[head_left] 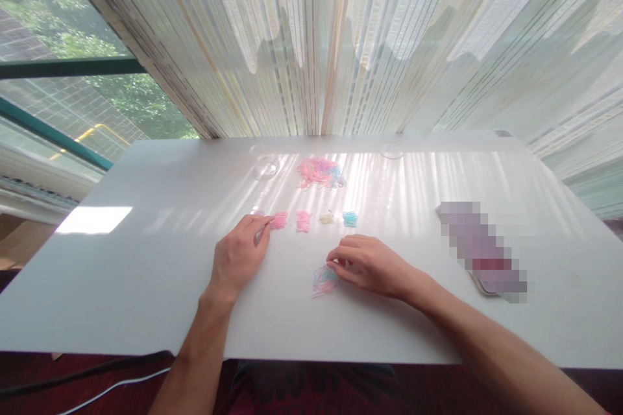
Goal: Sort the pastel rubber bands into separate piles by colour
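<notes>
My left hand (242, 254) rests at the left end of a row of small piles, its thumb and index fingertips close together. They touch or nearly touch a pink pile of what look like paper clips (280, 220); a pale purple pile (257, 213) is partly behind the fingers. To the right lie a second pink pile (303, 221), a pale yellow pile (326, 217) and a blue-green pile (350, 218). My right hand (363, 262) has its fingertips pinched at the edge of a mixed pastel pile (324, 281) nearer me. Whatever either pinch holds is too small to make out.
A larger mixed pile (321, 172) lies farther back on the white table (160, 285). Clear round dishes or lids (265, 168) stand to its left and right. A blurred-out phone-like object (481, 249) lies at right. Striped curtains (321, 45) hang behind the table.
</notes>
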Tool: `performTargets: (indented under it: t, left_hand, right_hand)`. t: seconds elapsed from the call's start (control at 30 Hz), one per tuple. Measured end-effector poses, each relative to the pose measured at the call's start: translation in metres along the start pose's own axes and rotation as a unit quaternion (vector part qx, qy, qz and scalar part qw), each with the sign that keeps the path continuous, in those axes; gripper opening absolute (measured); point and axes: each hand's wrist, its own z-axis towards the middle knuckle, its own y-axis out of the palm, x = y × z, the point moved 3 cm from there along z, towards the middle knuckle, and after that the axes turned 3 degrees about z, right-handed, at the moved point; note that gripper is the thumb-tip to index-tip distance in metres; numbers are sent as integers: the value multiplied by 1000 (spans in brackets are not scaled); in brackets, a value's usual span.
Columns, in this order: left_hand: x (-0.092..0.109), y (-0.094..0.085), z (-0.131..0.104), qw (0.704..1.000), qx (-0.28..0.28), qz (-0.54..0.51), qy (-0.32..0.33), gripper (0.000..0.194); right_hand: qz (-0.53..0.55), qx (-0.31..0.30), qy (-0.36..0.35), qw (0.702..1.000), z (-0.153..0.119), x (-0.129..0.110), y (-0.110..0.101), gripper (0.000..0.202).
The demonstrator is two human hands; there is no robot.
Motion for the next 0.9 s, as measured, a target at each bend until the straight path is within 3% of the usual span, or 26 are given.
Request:
performTargets:
  t: [0.23,0.37,0.53,0.7,0.9]
  left_hand:
    - [6,-8,-6,997,9,-53,50,20]
    - [23,-9,-18,979,-78,-138,132,19]
    - [48,-3,-36,948,-173,-194,183,18]
    - [55,-1,-47,952,-164,-166,199,6]
    - [51,5,-56,955,-155,-156,198,3]
  right_hand:
    - [-13,11,9,1000,0,2,-3,17]
    - [-4,7,20,1000,-1,4,-9,15]
    - [17,-32,35,999,-3,2,-15,12]
    - [33,-89,53,994,-4,-2,-12,3]
    - [15,-127,73,989,-3,-5,-9,8]
